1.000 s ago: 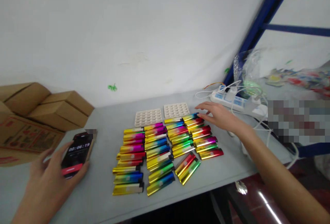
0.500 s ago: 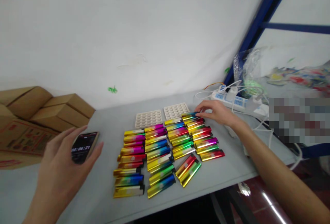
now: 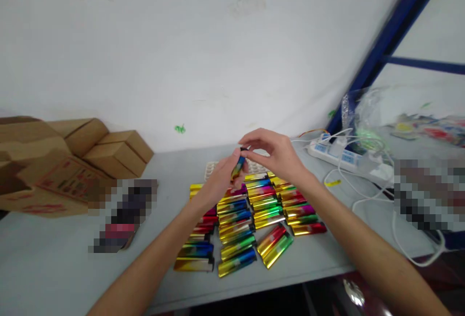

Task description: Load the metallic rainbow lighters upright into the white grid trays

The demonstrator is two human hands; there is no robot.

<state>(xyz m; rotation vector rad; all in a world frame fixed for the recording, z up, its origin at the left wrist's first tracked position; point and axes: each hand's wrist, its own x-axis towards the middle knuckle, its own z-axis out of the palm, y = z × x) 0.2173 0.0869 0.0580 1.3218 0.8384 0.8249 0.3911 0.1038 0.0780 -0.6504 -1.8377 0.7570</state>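
Above the rows, my left hand (image 3: 225, 173) is closed around a blue-and-gold metallic lighter (image 3: 239, 166) with a black top. The lighter is held tilted, its black end upward. My right hand (image 3: 271, 151) pinches at that top end with thumb and fingers, touching the lighter. Below both hands, several shiny lighters (image 3: 236, 247) in gold blended with blue, red, green or purple lie in columns on the grey table (image 3: 276, 284). Two slanted ones, a red-gold lighter (image 3: 271, 240) and a green-gold lighter (image 3: 278, 252), lie near the front. My left forearm hides part of the left column.
White trays with round wells, one tray (image 3: 210, 168) partly showing, stand behind the hands against the wall side. Cardboard boxes (image 3: 118, 158) are at the left, near a blurred-out flat object (image 3: 127, 216). A power strip (image 3: 337, 156) with white cables lies right.
My left hand has left the phone side and come to the middle. My right hand has lifted the blue-and-gold lighter from the back of the right column and brought it left. The view has shifted.
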